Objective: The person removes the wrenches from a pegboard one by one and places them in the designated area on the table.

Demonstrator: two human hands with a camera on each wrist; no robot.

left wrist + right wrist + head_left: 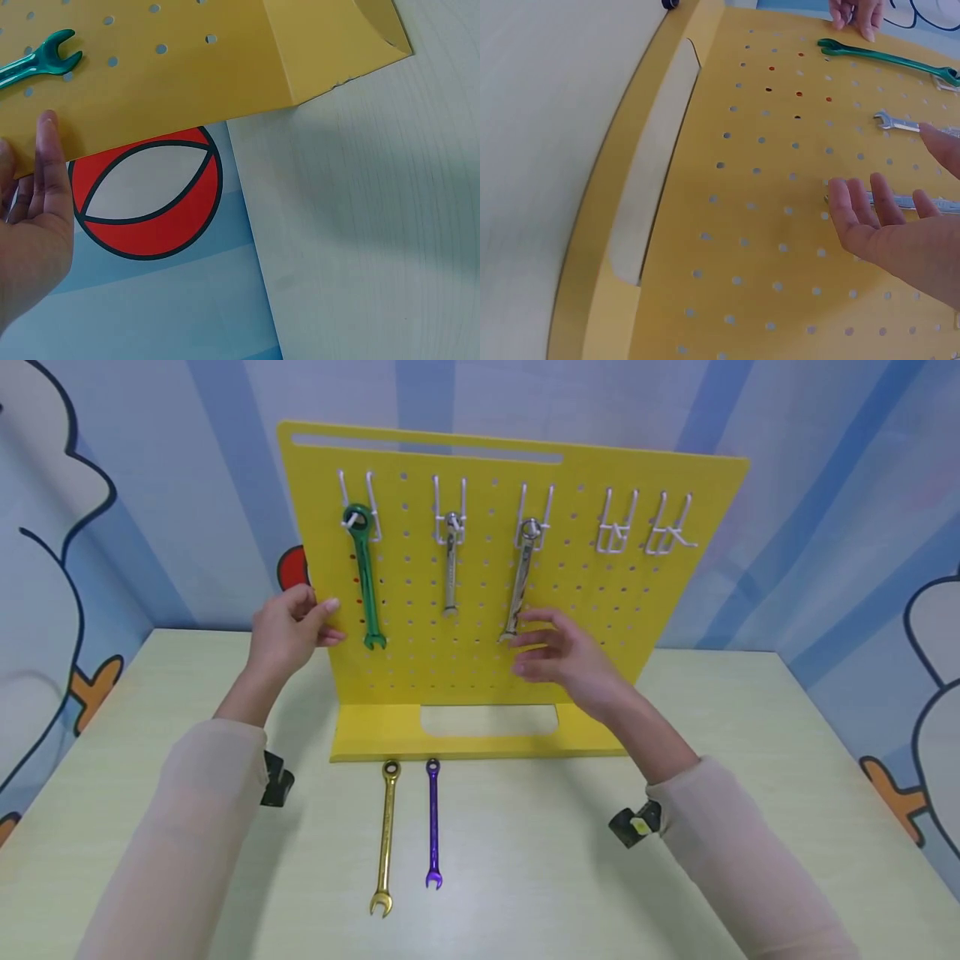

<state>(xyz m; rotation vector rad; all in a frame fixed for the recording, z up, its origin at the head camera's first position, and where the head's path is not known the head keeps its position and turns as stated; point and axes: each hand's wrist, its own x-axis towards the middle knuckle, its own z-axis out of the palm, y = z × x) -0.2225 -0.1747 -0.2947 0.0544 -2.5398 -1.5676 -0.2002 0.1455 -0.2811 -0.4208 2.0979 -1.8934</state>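
Holds R grip (573,662) — nearer, fingers apart — by low end of larger near-vert. silver wrench (522,575), clamping pegboard (480,593) edge w/ L grip (287,628).

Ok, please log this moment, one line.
left hand: grips pegboard; right hand: at larger silver combination wrench; also hung: green combination wrench, smaller silver combination wrench; unhung: gold combination wrench, purple combination wrench

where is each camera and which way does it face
Head: worn on the head, facing forward and down at the yellow pegboard; shows left hand, right hand and sleeves.
Left wrist: on that wrist, facing the pegboard, backdrop and table; left hand shows.
Right wrist: on that wrist, facing the pegboard and its base; right hand shows, left hand at top.
Head and right wrist share both hands and the green wrench.
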